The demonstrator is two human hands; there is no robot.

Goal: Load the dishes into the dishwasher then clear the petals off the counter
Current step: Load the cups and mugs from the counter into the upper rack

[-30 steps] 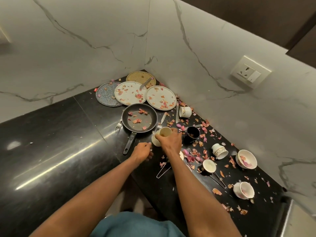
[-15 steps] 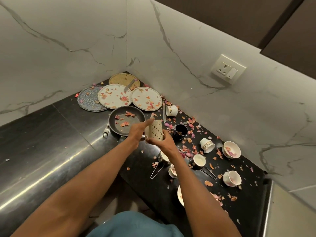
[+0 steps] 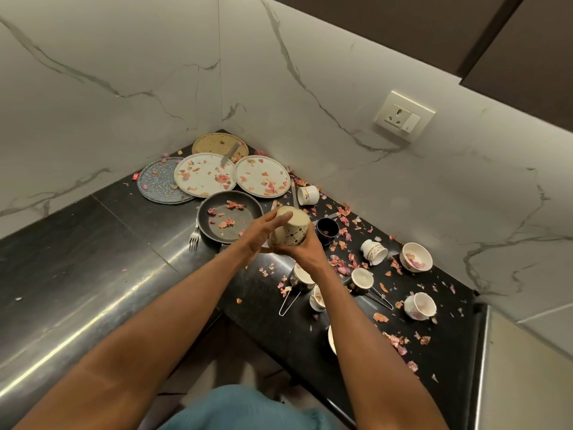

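Both hands meet above the glossy black stone worktop (image 3: pixel 93 274) around one cream ceramic mug (image 3: pixel 290 229), a straight-sided cylinder turned upside down with small dark cross-shaped motifs on its wall. The right hand (image 3: pixel 305 254) curls its fingers round the lower part of the mug, while the left hand (image 3: pixel 263 232) lies against its left side with the fingers reaching up onto the upturned base. Just right of and nearer than the hands, two small steel-walled cups (image 3: pixel 361 279) with thin wire handles stand among dry pink and orange petals (image 3: pixel 341 262), which are scattered thickly over that side of the worktop. Farther right sit a white floral teacup (image 3: pixel 420 305), a white bowl (image 3: pixel 415 257) holding petals, and a tipped white cup with gold pattern (image 3: pixel 373 251). Just beyond the hands to the right stands a dark blue cup (image 3: pixel 327 229), and past it a white cup with a gold mark (image 3: pixel 308 193) lies on its side. Directly beyond the hands rests a round black frying pan (image 3: pixel 229 218) holding petals, a steel fork (image 3: pixel 194 235) touching its left rim. Farthest, in the corner of the veined white marble walls, lie four round plates: two speckled white ones (image 3: pixel 262 176), a blue-grey mottled one (image 3: pixel 156 181) and a woven-looking tan one (image 3: pixel 214 144). No writing can be read.
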